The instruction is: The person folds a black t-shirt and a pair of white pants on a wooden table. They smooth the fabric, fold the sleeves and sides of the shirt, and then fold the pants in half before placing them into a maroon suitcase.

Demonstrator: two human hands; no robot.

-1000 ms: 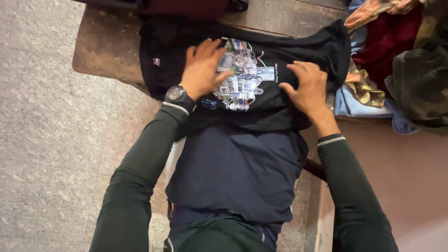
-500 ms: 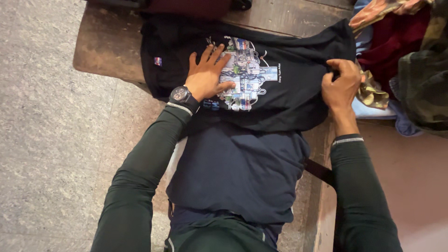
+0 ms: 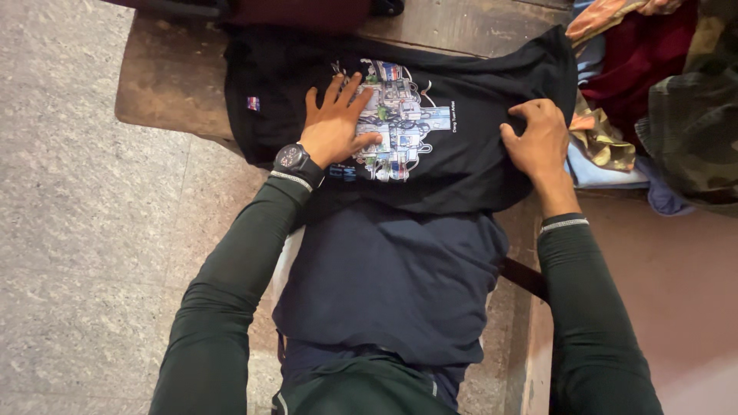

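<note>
A black T-shirt [image 3: 477, 100] with a colourful printed picture lies spread on a worn wooden bench [image 3: 169, 84]. My left hand [image 3: 337, 123], with a dark wristwatch, presses flat on the left part of the print, fingers spread. At the shirt's right side my right hand [image 3: 538, 142] rests with curled fingers, bunching the black cloth under it. Both arms wear dark green long sleeves.
A heap of clothes [image 3: 653, 84] in dark red, camouflage, patterned and light blue cloth lies at the right. A dark red item [image 3: 300, 11] sits at the bench's far edge. Grey stone floor [image 3: 84, 230] is to the left, a reddish surface [image 3: 684, 277] at the right.
My right hand went out to the shirt's right edge and has come back a little with cloth bunched under it. My left hand slid slightly left and stays flat on the print.
</note>
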